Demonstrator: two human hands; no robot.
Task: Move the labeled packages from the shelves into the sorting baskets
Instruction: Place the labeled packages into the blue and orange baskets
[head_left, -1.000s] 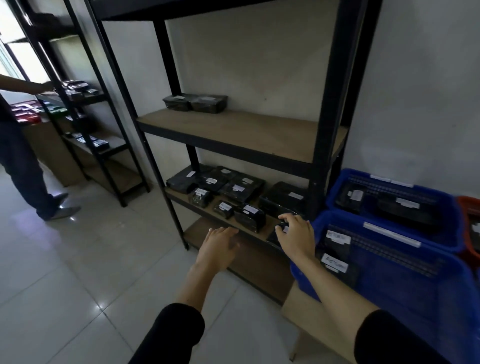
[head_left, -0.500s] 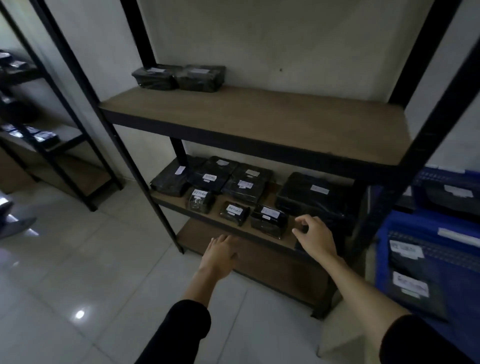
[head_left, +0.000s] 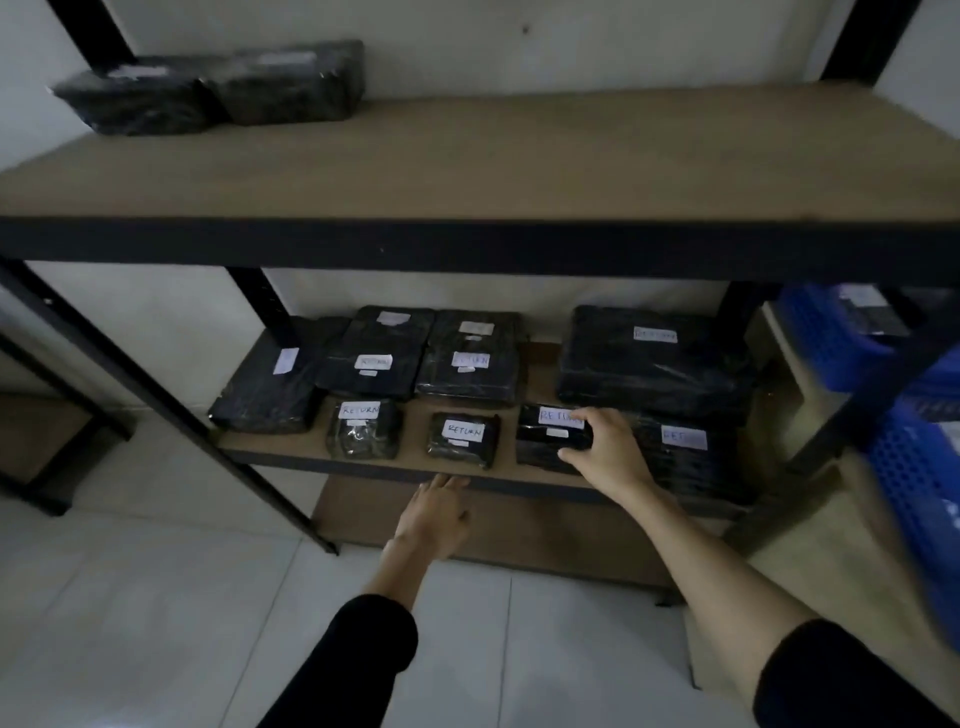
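Black-wrapped packages lie on the middle shelf (head_left: 291, 453), where the right hand (head_left: 608, 449) curls its fingers (head_left: 584, 415) round the near-right package (head_left: 551, 439), while the left hand (head_left: 434, 512) hovers open below the shelf edge, blue baskets (head_left: 906, 467) at right.

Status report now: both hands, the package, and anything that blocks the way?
Right hand grips small RETURN package on lower shelf. Left hand open, at shelf edge, holds nothing. Blue basket at right; black shelf post stands between.
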